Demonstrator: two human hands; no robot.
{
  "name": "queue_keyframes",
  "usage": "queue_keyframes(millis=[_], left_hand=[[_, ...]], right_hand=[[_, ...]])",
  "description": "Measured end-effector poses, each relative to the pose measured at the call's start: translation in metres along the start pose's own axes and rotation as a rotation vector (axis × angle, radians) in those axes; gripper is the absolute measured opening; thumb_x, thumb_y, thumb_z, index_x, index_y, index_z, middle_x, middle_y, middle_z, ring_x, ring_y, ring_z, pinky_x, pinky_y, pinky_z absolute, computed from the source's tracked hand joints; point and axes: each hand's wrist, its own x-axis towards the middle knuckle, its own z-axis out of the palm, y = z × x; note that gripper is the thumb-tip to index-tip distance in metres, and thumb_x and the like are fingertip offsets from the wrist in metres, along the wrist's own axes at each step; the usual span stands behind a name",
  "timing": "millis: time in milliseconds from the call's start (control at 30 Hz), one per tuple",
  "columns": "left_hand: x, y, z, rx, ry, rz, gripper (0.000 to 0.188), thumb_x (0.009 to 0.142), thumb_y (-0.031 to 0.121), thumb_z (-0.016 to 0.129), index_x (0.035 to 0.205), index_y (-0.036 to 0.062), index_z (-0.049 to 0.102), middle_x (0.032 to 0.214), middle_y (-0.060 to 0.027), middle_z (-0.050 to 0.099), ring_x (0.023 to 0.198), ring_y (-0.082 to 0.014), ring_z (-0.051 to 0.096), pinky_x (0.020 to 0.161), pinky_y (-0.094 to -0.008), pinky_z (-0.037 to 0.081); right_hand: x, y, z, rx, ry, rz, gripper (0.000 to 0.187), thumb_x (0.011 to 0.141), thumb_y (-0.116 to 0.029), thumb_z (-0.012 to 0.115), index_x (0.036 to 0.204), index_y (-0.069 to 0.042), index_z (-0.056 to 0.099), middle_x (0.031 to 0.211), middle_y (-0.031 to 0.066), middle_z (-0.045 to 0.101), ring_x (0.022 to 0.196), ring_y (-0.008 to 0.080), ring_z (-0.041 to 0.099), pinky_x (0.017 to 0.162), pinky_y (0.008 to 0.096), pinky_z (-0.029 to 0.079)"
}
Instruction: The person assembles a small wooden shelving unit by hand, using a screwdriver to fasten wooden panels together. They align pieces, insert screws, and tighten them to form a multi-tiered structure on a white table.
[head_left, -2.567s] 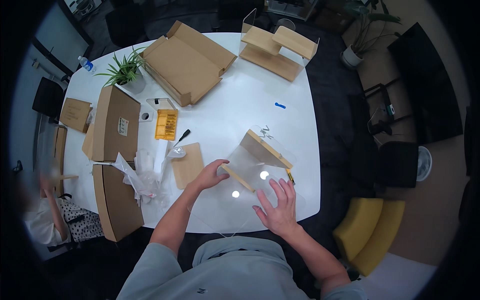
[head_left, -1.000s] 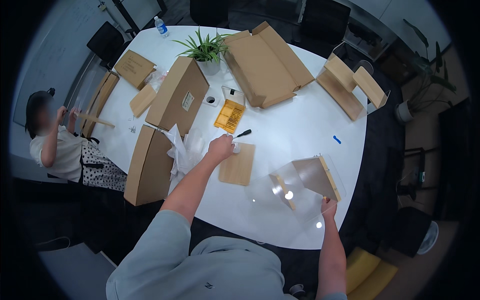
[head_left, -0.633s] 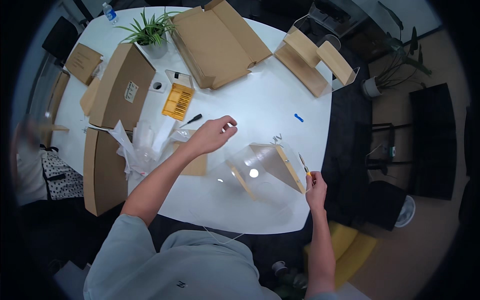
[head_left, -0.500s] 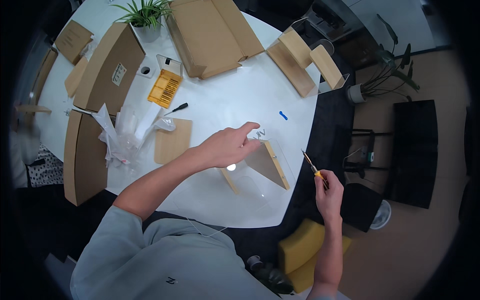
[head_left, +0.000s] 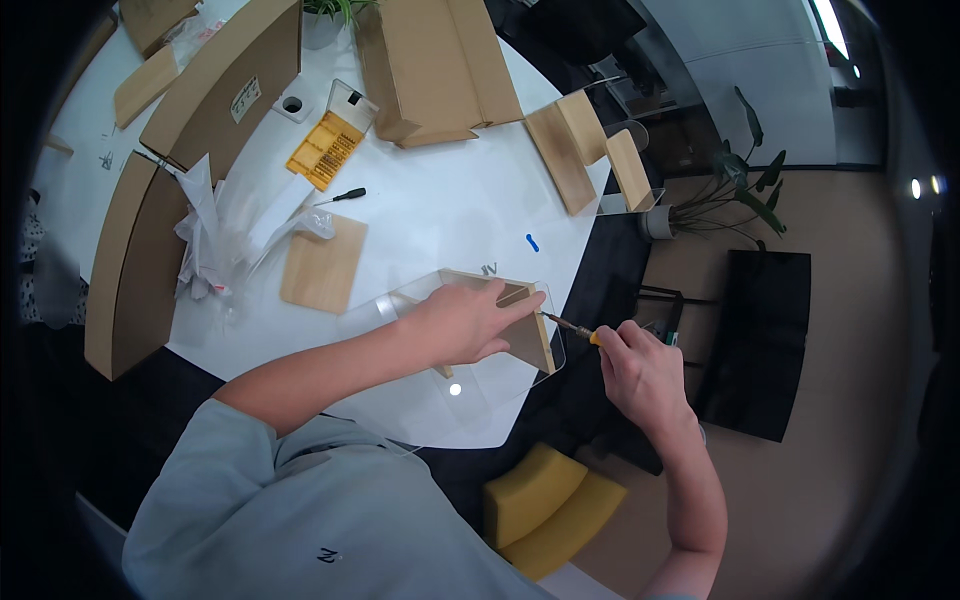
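Observation:
My right hand [head_left: 645, 375] is closed around a screwdriver [head_left: 572, 326] with a yellow handle. Its tip meets the right edge of a wooden board [head_left: 530, 345], where a clear plastic panel [head_left: 557, 352] lies along that edge. Across the top of this board, my left hand [head_left: 465, 322] grips it, a fingertip close to the screwdriver tip. Part of the board and panel is hidden under that hand. Beyond them lie small dark metal pieces [head_left: 489, 269] and a small blue tool [head_left: 532, 243].
Left of my hands are a loose wooden board [head_left: 325, 265], plastic wrapping [head_left: 225, 245] and a tall cardboard piece [head_left: 215, 120]. Farther off lie a black screwdriver [head_left: 345, 196], a yellow bit case [head_left: 325, 150], an open cardboard box [head_left: 435, 70] and a wood-and-clear-plastic assembly [head_left: 562, 160].
My right hand has brought the screwdriver left to the board's edge. My left hand has changed from pointing past the board to gripping it. The view has shifted.

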Motion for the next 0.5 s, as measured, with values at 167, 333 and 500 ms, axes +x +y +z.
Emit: queue_keyframes(millis=[167, 333, 500], left_hand=[[-0.022, 0.003, -0.006, -0.155, -0.156, -0.157, 0.087, 0.101, 0.041, 0.065, 0.167, 0.0126, 0.016, 0.11, -0.0242, 0.068, 0.082, -0.0367, 0.074, 0.069, -0.0437, 0.061], [-0.021, -0.015, 0.007, -1.082, -0.236, -0.484, 0.075, 0.106, 0.029, 0.053, 0.165, 0.0065, 0.014, 0.125, -0.0247, 0.067, 0.098, -0.035, 0.075, 0.081, -0.0445, 0.063], [-0.02, -0.032, -0.006, -1.43, -0.399, -0.44, 0.065, 0.106, 0.011, 0.04, 0.165, 0.0078, 0.015, 0.131, -0.0236, 0.066, 0.114, -0.033, 0.072, 0.092, -0.0415, 0.064]], right_hand=[[0.004, -0.01, -0.007, -0.03, -0.015, -0.011, 0.016, 0.085, -0.009, 0.072, 0.101, -0.009, 0.068, 0.082, 0.0047, 0.057, 0.074, 0.0218, 0.066, 0.054, 0.0372, 0.053], [0.004, -0.011, -0.009, -0.076, -0.01, -0.004, 0.015, 0.084, -0.009, 0.072, 0.099, -0.009, 0.067, 0.083, 0.0054, 0.058, 0.075, 0.0224, 0.067, 0.054, 0.0377, 0.053], [0.003, -0.014, -0.009, -0.085, -0.008, -0.021, 0.014, 0.085, -0.009, 0.071, 0.098, -0.008, 0.067, 0.082, 0.0059, 0.057, 0.074, 0.0229, 0.066, 0.054, 0.0381, 0.053]])
